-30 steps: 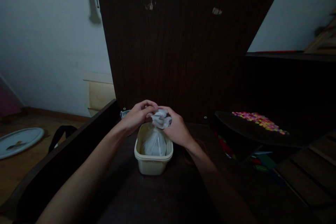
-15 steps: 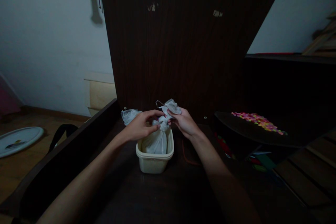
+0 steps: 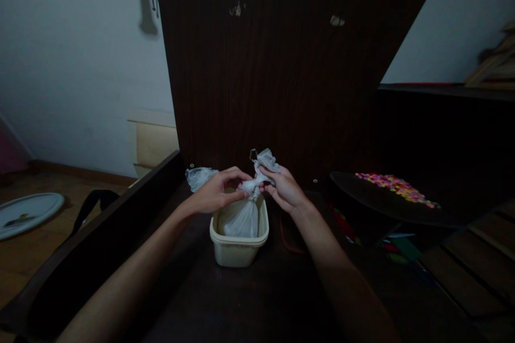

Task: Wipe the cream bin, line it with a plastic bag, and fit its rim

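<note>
A cream plastic container (image 3: 238, 249) stands on the dark wooden surface, with the lower part of a white plastic bag (image 3: 243, 221) inside it. Above the container the bag is gathered at a twisted knot. My left hand (image 3: 219, 191) pinches the knot from the left between thumb and fingers. From the right, my right hand (image 3: 284, 188) grips the bag's bunched top, and its loose end sticks up over the fingers. The bag's contents are hidden.
Another crumpled clear bag (image 3: 199, 177) lies behind my left hand. To the right, colourful small pieces (image 3: 396, 187) lie on a dark curved shelf (image 3: 374, 198). A raised dark edge (image 3: 116, 230) runs along the left side, and a tall dark panel (image 3: 265, 75) stands behind.
The knot looks more stretched sideways between my hands, and the bag's top has shifted slightly right. Both hands keep their hold.
</note>
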Available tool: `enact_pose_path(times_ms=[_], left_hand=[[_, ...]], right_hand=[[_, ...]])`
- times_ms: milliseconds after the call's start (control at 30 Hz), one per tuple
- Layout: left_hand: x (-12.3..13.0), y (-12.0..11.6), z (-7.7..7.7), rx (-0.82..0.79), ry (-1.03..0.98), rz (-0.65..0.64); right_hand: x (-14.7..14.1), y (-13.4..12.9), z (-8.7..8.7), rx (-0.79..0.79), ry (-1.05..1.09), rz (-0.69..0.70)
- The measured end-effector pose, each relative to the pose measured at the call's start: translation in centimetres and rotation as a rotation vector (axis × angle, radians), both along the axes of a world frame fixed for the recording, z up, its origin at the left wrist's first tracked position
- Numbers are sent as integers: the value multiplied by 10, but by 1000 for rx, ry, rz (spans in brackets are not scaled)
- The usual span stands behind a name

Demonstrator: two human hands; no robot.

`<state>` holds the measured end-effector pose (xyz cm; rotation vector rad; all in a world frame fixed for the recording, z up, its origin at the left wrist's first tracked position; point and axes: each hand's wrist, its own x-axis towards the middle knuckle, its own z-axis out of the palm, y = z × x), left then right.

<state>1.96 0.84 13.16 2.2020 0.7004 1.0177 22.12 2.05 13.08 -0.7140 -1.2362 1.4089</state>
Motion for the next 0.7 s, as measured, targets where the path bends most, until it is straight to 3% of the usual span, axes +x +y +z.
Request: enact_pose_path(times_ms=[467,700], left_hand=[[17,-9,-1,240,-51,150],[18,0,-4,481,-31,194]], right_hand=[[-8,-11,1,-97,124,38],[-10,-18,-1,-131,125,56]])
